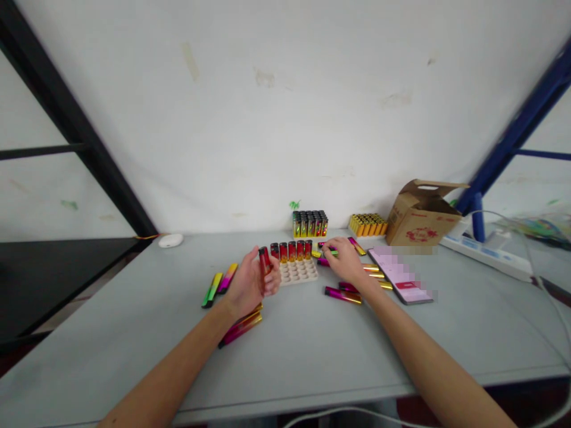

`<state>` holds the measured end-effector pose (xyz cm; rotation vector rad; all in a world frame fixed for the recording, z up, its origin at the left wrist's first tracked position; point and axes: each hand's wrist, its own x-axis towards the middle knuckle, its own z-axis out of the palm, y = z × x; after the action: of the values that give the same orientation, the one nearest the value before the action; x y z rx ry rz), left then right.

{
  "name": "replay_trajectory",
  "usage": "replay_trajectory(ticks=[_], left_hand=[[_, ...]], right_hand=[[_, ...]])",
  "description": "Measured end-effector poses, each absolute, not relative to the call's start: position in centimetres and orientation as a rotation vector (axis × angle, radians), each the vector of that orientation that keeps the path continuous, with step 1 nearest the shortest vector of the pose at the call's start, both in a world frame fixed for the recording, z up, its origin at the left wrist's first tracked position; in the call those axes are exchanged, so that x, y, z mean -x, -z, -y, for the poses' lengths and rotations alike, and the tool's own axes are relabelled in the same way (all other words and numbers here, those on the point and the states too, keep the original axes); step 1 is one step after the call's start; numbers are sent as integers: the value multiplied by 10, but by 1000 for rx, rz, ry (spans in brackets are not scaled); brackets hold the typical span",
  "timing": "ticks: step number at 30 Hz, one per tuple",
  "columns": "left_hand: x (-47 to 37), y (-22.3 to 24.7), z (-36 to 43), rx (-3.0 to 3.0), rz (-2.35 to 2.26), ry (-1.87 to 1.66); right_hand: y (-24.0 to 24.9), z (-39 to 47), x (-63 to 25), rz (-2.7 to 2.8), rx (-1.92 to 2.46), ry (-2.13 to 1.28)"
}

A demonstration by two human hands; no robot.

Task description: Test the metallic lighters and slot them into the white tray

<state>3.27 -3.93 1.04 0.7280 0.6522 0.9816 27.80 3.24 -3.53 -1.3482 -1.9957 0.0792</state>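
Note:
My left hand is closed around a red lighter with a black top, held upright just left of a pale tray with round holes. Red and gold lighters stand in the tray's back row, and its front holes show bare. My right hand is right of the tray, fingers bent down and pinched at a green lighter lying among others; the fingertips partly hide it. Several purple and gold lighters lie beneath and beside my right forearm.
Green and pink lighters and purple ones lie on the left. Against the wall stand a full tray of mixed lighters and a yellow-orange set. Rightward are a cardboard box, a phone and a power strip.

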Motion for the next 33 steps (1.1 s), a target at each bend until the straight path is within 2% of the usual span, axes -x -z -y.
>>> replay_trajectory(ticks=[10,20,33], left_hand=[[-29,0,33,-883,-711,-981],[-34,10,25,-1128,-825,-1026],[-33,10,31,-937,-742,-1033]], right_hand=[[43,-29,-279,2255,1554,-55],[43,-29,-278,2281,1565,-40],[42,-28,-277,2283,1582,-35]])
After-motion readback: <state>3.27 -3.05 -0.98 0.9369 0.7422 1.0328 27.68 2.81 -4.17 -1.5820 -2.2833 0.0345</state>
